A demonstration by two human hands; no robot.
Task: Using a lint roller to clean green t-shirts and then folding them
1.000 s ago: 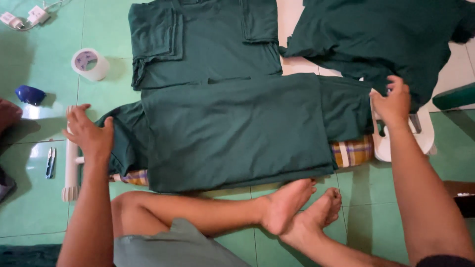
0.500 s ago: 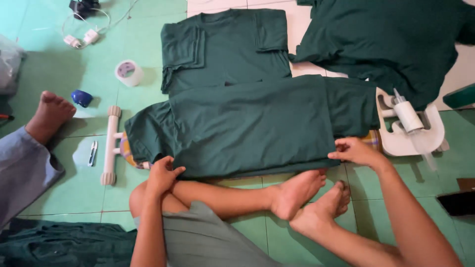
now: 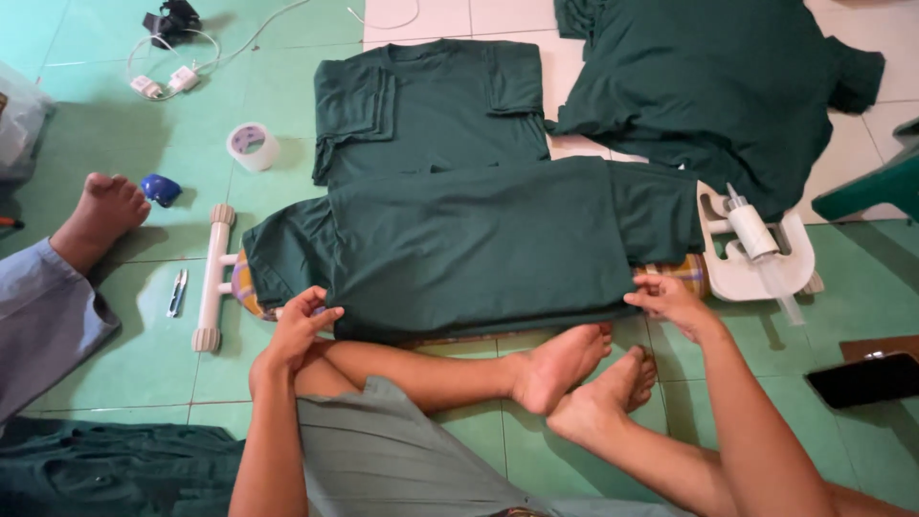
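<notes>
I sit on the floor point(image 3: 115, 364) with my legs out. A green shirt point(image 3: 479, 244) lies flat on a low ironing board point(image 3: 225, 278) right in front of me. My left hand point(image 3: 299, 325) pinches the near edge of the shirt at one end, fingers closed on the cloth. My right hand point(image 3: 670, 299) pinches the same edge at the other end, fingers closed too. I think I hold both ends so the soft cloth stays smooth and straight. The shirt looks thin and floppy, with no big wrinkles. A folded shirt point(image 3: 431, 105) lies past it, neat and square. More green cloth point(image 3: 708, 86) sits in a loose heap. A round tape roll point(image 3: 253, 146) lies to the side.
</notes>
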